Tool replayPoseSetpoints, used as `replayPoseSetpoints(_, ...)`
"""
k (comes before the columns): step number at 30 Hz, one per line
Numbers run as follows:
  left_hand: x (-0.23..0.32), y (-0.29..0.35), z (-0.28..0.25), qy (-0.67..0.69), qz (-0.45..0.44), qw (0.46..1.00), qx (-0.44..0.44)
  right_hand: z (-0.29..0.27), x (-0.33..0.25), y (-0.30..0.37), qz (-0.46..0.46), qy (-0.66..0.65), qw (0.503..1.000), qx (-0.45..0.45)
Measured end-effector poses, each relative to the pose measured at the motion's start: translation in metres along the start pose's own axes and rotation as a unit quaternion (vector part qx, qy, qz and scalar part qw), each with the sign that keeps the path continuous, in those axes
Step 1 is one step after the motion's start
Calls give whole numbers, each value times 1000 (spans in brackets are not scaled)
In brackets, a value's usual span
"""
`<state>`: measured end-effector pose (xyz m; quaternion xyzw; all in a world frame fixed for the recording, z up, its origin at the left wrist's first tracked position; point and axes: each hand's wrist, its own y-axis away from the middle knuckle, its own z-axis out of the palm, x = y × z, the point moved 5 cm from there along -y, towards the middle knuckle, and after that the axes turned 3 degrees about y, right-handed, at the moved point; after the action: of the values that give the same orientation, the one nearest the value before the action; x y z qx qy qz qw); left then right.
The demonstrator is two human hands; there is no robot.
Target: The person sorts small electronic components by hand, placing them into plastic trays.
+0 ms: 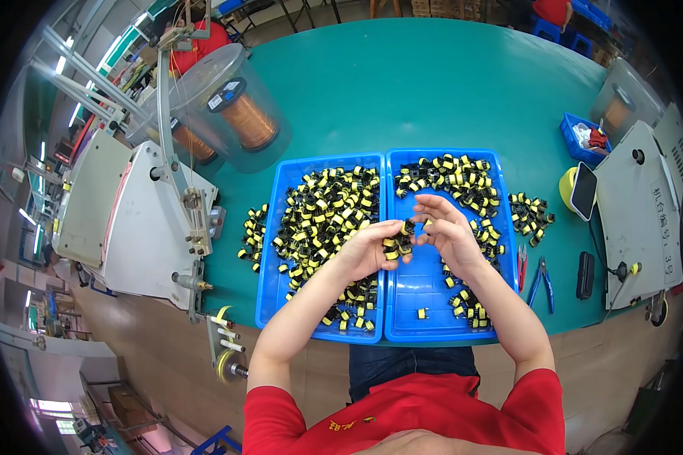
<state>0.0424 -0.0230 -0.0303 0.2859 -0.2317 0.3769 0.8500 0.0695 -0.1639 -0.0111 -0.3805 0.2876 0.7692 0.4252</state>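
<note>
The left hand (368,249) grips several black-and-yellow parts (397,246) over the left side of the right blue tray (417,287), just left of the right hand (451,233), whose half-curled grip's contents cannot be told.

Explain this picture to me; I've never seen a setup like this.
There is no robot here: a person works with two bare hands. The one picture comes from a wide fisheye camera on that person's head, looking down, so straight edges bend near the rim.

Before the person is a green table bearing two shallow blue plastic trays, the left and the right. Both contain many small black-and-yellow parts; more lie on the table outside them. Blue-handled pliers lie beyond the right tray, and a spool of copper-coloured wire stands toward the far left.

The left hand holds a few of those parts. The right hand is close by, fingers curved; whether it grips one is unclear.
</note>
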Motion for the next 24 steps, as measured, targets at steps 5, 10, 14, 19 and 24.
replayPoseSetpoints(5, -1, -2, -5, 33, -7, 999, 19, -10, 8, -2, -13, -12, 999, 48)
replayPoseSetpoints(10, 2, -2, -7, 7, 27, 1000, 6, -6, 8, -3, -18, 9, 998, 66)
replayPoseSetpoints(14, 5, -1, 1, 16, 31, 999, 30, -9, 11, -5, -5, -13, 998, 63)
replayPoseSetpoints(19, 1, -2, -2, -8, 18, 1000, -4, -2, 7, -4, -16, 18, 999, 26)
replayPoseSetpoints(24, -3, -4, 0, -69, 30, 997, 13, 7, 3, -2, -59, 100, 993, -20)
